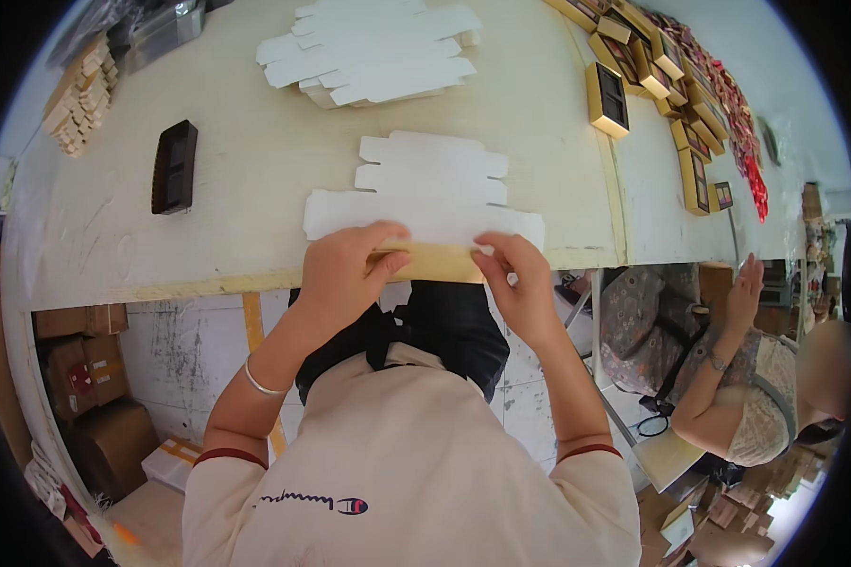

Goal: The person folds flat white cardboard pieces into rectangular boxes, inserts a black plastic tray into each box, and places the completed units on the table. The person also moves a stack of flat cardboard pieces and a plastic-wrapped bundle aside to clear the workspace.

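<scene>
A flat white carton blank point(430, 184) with notched tabs lies at the table's front edge. Its near edge is bent up, showing a gold strip point(437, 263) on the outer side. My left hand point(352, 274) pinches the left end of that strip between thumb and fingers. At the strip's right end, my right hand point(520, 283) grips with its thumb and fingertips. Farther left on the table sits a black plastic tray point(173, 168) with compartments, apart from both hands.
A stack of white carton blanks point(378, 52) lies beyond my hands. Gold boxes point(695, 118) with dark trays crowd the right, beside red ribbon-like material point(742, 123). Folded card pieces point(83, 99) stand far left. A co-worker's hand point(745, 288) is at the table's right edge.
</scene>
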